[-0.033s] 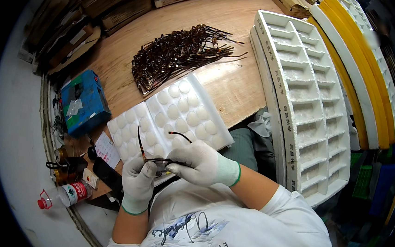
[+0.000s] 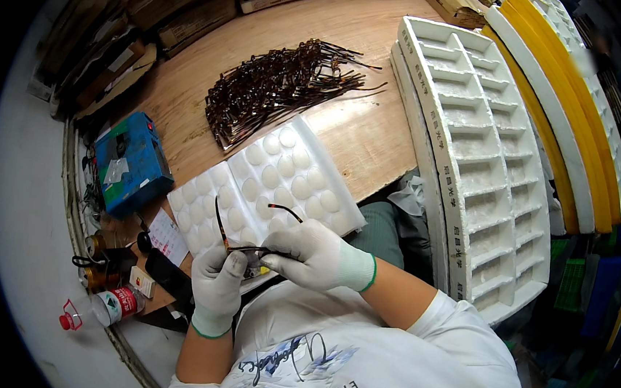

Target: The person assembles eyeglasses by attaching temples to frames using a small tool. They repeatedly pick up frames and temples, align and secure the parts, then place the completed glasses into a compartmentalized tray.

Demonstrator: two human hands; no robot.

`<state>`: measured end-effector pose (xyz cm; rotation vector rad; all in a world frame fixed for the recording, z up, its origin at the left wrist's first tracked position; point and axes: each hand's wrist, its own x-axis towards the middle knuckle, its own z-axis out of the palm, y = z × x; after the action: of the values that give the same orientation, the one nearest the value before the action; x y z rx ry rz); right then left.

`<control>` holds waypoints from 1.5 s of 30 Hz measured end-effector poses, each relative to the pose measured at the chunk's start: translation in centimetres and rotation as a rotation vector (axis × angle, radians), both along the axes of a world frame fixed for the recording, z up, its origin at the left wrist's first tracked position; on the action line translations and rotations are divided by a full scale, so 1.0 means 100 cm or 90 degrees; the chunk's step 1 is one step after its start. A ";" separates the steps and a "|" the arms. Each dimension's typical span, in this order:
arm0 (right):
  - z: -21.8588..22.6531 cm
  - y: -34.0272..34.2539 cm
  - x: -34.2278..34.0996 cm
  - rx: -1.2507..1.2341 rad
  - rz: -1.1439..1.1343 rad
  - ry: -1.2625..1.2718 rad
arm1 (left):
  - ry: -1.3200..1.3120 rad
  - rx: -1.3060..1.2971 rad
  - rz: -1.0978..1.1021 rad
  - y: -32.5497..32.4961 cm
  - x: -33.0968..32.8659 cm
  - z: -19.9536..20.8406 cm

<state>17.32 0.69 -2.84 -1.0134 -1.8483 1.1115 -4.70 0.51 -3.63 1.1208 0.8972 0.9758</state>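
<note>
Both of my hands, in white gloves with green cuffs, hold one tortoiseshell eyeglass frame (image 2: 221, 223) low in front of my chest. Its temples stick up and away from me. My left hand (image 2: 217, 285) is closed around the left end of the front. The right end is pinched by my right hand (image 2: 309, 256), whose fingers hide part of it. Just beyond lies a white tray of lenses (image 2: 235, 165), with pale round lenses in rows in two halves. A dense heap of brown eyeglass frames (image 2: 275, 89) covers the table behind the tray.
White foam trays with compartments (image 2: 450, 161) stand stacked on the right, beside yellow and white trays (image 2: 562, 104). At left are a blue box (image 2: 134, 162), a paper sheet (image 2: 168, 241) and a plastic bottle with a red cap (image 2: 108, 308). Cardboard boxes (image 2: 175, 8) line the table's far left.
</note>
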 end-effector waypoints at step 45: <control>-0.101 0.121 -0.075 0.091 -0.066 -0.436 | -0.114 -0.124 0.312 0.231 -0.024 -0.061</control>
<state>9.81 12.78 -12.97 -1.5075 -2.3224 0.5859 -7.11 23.56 -9.76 0.6443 1.1190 1.3316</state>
